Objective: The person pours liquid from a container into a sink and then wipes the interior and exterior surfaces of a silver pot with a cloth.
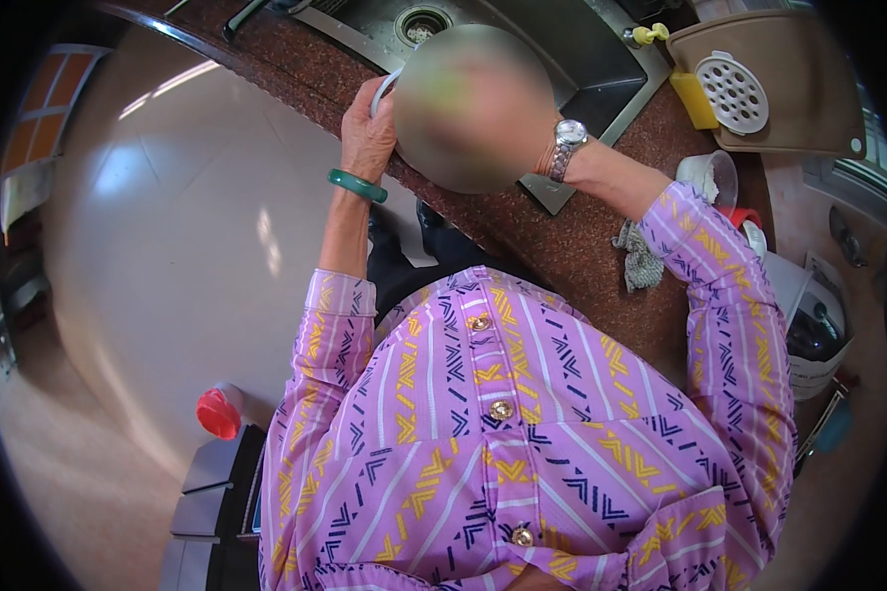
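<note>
My left hand [370, 129], with a green bangle at the wrist, grips the white rim of a round item near the counter's front edge, beside the sink [591, 55]. A round blur covers most of that item, so its kind cannot be told. Greenish and pinkish patches show through the blur. My right hand [536, 140] reaches into the blurred area from the right, a metal wristwatch [571, 133] on its wrist. Its fingers are hidden, and whether they hold anything cannot be seen.
Right of the sink a brown board [798, 81] stands with a white perforated disc [732, 92] and a yellow item [693, 100]. A clear tub with white contents [709, 179] and a crumpled grey cloth [641, 255] lie on the speckled red-brown counter [591, 236]. The sink drain [421, 28] is above the blur.
</note>
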Action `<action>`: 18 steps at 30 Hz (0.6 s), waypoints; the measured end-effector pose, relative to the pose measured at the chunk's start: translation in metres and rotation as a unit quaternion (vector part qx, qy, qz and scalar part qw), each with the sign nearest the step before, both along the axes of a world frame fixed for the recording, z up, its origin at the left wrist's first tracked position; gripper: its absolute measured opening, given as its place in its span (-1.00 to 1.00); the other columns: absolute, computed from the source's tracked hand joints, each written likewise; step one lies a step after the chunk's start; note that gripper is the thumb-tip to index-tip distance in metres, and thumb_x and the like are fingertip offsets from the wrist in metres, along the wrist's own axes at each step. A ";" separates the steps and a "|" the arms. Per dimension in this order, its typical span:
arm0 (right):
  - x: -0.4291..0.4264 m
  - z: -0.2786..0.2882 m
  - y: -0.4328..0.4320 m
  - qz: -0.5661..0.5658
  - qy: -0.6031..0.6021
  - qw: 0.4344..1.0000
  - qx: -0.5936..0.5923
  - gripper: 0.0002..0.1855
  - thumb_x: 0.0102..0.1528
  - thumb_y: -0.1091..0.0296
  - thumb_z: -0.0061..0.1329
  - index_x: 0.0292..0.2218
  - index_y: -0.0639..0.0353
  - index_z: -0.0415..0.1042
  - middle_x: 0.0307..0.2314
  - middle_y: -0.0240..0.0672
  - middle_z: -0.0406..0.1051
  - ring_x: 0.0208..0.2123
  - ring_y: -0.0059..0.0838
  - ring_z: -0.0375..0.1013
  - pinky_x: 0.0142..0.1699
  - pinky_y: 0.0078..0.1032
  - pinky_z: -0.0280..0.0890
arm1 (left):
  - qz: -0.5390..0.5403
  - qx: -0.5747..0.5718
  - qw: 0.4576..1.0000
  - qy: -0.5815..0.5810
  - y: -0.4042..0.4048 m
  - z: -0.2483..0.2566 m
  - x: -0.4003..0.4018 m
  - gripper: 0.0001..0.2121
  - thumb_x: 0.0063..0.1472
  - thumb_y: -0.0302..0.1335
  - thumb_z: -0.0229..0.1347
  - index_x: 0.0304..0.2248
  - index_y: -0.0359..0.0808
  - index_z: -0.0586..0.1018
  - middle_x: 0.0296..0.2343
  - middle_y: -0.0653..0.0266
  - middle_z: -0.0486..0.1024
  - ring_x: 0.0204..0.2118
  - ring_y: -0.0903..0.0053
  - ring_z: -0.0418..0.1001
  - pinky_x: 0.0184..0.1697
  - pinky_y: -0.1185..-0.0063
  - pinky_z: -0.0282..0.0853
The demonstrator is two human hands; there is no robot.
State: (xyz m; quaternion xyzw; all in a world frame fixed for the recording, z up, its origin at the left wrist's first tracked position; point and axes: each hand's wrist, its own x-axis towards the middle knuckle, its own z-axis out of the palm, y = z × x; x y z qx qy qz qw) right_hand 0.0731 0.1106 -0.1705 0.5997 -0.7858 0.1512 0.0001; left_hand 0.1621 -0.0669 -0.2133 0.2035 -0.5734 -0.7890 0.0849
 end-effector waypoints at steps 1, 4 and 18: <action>0.003 0.011 -0.005 0.001 0.000 1.000 0.001 -0.51 -0.05 0.17 -0.01 -0.07 0.04 0.31 -0.10 -0.25 0.28 -0.07 -0.28 0.26 0.01 -0.35 0.20 | 0.001 0.001 1.000 -0.001 -0.001 -0.003 0.000 -0.73 0.10 -0.34 0.07 -0.24 -0.32 0.49 -0.45 0.42 0.44 -0.41 0.73 0.34 -0.33 0.73 0.27; 0.007 0.029 -0.007 -0.015 0.022 0.993 0.112 -0.49 -0.04 0.15 -0.02 -0.04 0.05 0.28 -0.08 -0.24 0.26 -0.05 -0.30 0.26 0.02 -0.37 0.19 | 0.004 -0.002 1.000 -0.002 0.000 -0.004 0.000 -0.74 0.09 -0.35 0.08 -0.25 -0.33 0.50 -0.45 0.42 0.45 -0.41 0.73 0.35 -0.33 0.73 0.28; -0.012 0.021 -0.004 0.017 -0.093 0.995 0.016 -0.56 -0.01 0.23 -0.09 -0.04 -0.15 0.28 -0.19 -0.30 0.27 -0.25 -0.37 0.36 -0.20 -0.43 0.33 | -0.029 0.018 0.999 0.021 0.001 0.004 0.000 -0.72 0.08 -0.35 0.09 -0.27 -0.37 0.50 -0.45 0.37 0.45 -0.41 0.71 0.35 -0.33 0.72 0.28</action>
